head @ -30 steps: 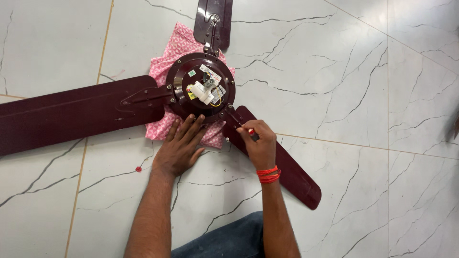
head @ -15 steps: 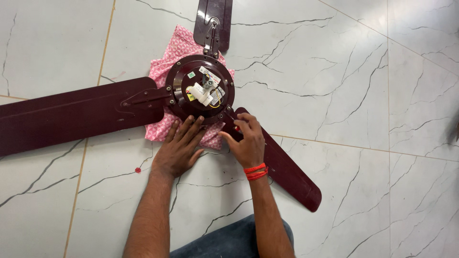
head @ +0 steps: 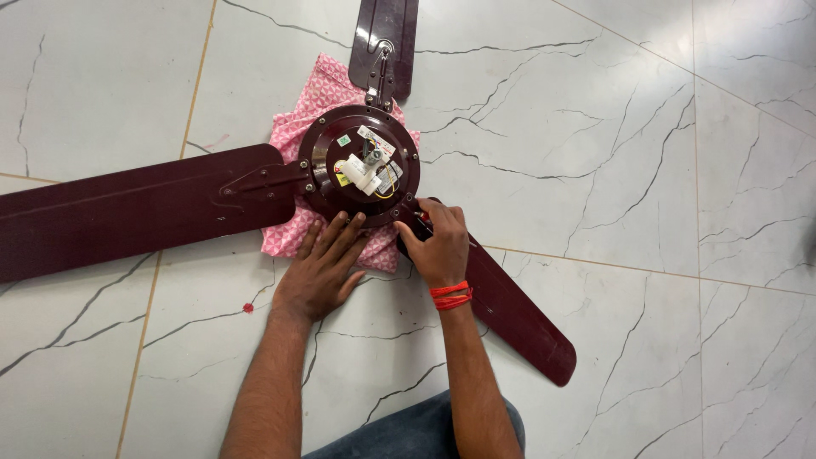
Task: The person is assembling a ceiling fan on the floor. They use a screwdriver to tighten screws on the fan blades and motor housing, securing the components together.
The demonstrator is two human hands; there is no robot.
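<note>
A maroon ceiling fan lies on the tiled floor, its round motor housing (head: 327, 183) resting on a pink patterned cloth (head: 306, 106). White wiring parts (head: 364, 170) sit at the hub. My left hand (head: 319, 272) lies flat with fingers spread, fingertips against the housing's near edge and the cloth. My right hand (head: 438, 242) is closed at the root of the lower right blade (head: 518, 314), next to the housing. It grips a small tool (head: 422, 217) with a red end, mostly hidden by the fingers. A red thread band (head: 449, 295) circles that wrist.
A long blade (head: 127, 208) stretches left to the frame edge, and another blade (head: 384, 34) points away at the top. A tiny red bit (head: 247, 308) lies on the floor by my left forearm. My jeans-clad knee (head: 416, 433) is at the bottom.
My right hand has moved left and up along the lower right blade, from a little away from the housing to right against it. The left hand has stayed put.
</note>
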